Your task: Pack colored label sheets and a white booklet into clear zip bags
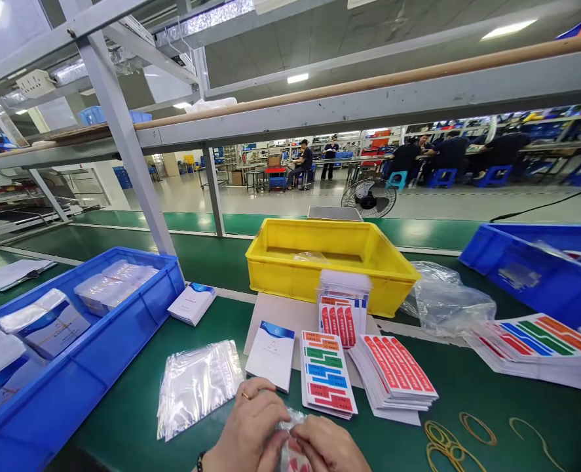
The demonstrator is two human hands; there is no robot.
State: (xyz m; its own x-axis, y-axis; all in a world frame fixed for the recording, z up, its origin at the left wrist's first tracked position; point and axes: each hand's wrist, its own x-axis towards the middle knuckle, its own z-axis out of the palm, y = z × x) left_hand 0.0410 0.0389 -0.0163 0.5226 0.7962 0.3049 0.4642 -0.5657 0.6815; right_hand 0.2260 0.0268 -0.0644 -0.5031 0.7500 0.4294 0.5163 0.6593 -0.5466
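Low in the view, a clear plastic bag (291, 419) with red-and-white printing showing through lies between my two hands. My left hand (251, 429), with a ring and a dark bracelet, has its fingers curled onto the bag's left side. The fingers of my right hand (327, 446) pinch the bag from the right. Just beyond are a stack of white booklets with blue tops (270, 354) and a stack of multicoloured sticker sheets (327, 373). Red sticker sheets (398, 370) are stacked to the right. Flat clear bags (199, 387) lie to the left.
A yellow bin (329, 262) stands behind the stacks. Blue bins (118, 314) are at left and right. Rubber bands (447, 446) lie at the lower right, below more sticker sheets (540, 344). A crumpled plastic bag (452, 305) sits beside the yellow bin.
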